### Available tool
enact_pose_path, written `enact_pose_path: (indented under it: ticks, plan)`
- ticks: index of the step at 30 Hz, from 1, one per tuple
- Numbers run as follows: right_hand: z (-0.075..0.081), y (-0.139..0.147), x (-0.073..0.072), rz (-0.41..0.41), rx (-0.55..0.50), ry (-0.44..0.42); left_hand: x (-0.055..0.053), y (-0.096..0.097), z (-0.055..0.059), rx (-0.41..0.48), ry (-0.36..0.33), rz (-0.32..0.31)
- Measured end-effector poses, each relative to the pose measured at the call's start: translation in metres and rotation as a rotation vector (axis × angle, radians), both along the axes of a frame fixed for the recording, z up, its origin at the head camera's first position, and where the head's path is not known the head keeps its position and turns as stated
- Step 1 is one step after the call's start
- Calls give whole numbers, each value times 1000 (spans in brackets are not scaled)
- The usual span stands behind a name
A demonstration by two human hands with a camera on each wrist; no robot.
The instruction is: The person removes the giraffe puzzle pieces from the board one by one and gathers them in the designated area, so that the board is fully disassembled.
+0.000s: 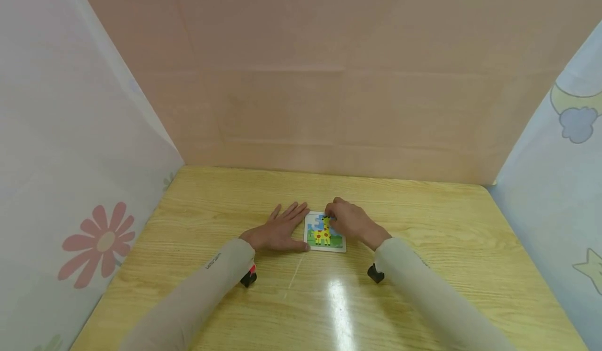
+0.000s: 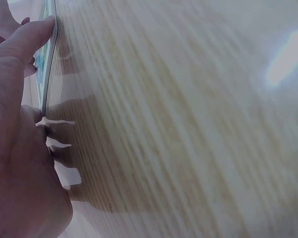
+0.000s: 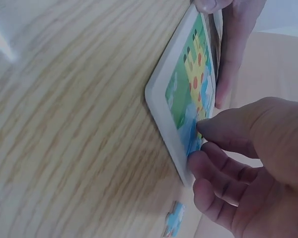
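Observation:
A small jigsaw puzzle (image 1: pixel 324 236) of a yellow giraffe with red spots lies flat in a white-edged tray (image 1: pixel 324 249). Spread along the tray's left side, my left hand (image 1: pixel 282 231) rests its thumb (image 2: pixel 44 27) on the near left corner, with its fingertips by the far left corner. From the right, my right hand (image 1: pixel 350 220) reaches over the far right part. Its thumb and curled fingers pinch a blue puzzle piece (image 3: pixel 192 141) at the picture's edge, mostly covered by the fingertips. A pale, unfilled patch (image 1: pixel 312 219) shows at the picture's upper left.
One loose puzzle piece (image 3: pixel 174 219) lies on the wooden table (image 3: pixel 79 148) just beyond the tray; the right hand hides it in the head view. A tan backdrop (image 1: pixel 329 105) stands behind the table, with patterned sheets (image 1: pixel 94 158) at both sides.

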State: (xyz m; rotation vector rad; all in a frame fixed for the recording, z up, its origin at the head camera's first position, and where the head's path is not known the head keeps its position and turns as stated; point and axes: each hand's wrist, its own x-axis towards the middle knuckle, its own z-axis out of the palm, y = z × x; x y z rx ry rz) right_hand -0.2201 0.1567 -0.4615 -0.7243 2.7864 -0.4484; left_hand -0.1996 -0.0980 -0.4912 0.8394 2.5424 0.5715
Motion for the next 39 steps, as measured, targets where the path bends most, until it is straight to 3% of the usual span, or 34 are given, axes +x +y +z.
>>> enact_pose_path:
  ticks: [10,29,39]
  plan:
    - [7,-7,7,18,73,-9,0,1,0,-28,-4,12]
    - [3,-8,4,-32,-31,-45,1,2,4,-21,-7,7]
    - [2,-7,7,-20,-75,-54,2,2,4,-34,-6,3]
